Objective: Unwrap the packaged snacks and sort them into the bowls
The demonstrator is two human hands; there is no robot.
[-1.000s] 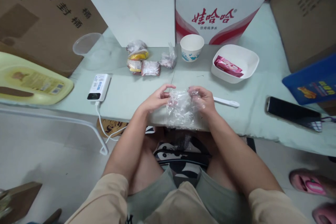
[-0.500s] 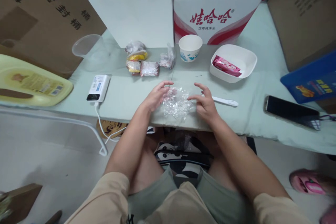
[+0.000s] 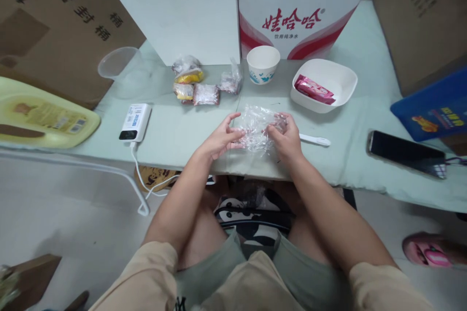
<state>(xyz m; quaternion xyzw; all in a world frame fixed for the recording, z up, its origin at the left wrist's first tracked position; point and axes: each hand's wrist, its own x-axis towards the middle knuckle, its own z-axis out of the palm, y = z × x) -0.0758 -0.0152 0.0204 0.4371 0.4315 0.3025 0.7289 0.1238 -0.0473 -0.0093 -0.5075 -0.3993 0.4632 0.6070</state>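
A crumpled sheet of clear plastic wrap (image 3: 257, 129) is held between my hands, close to the front of the table. My right hand (image 3: 286, 138) pinches its right side between thumb and fingers. At the left side, my left hand (image 3: 222, 138) has its thumb on the wrap and lower fingers beneath, while the index finger points up away from it. Just right of my right hand, a white plastic stick (image 3: 315, 140) lies partly hidden. Beyond the hands sit several wrapped snacks (image 3: 206, 94), a paper cup (image 3: 263, 65) and a white bowl (image 3: 345, 82) holding pink sachets (image 3: 314, 90).
A white power bank (image 3: 135, 121) with a cable lies left, near a yellow bottle (image 3: 47, 116) and a clear plastic container (image 3: 120, 63). A phone (image 3: 404, 153) and a blue package (image 3: 434, 107) are at right. White cartons (image 3: 182, 24) line the back.
The plastic wrap has been raised slightly and shifted away from me. My right fingers have closed on its right side, and my left thumb has come onto its left side.
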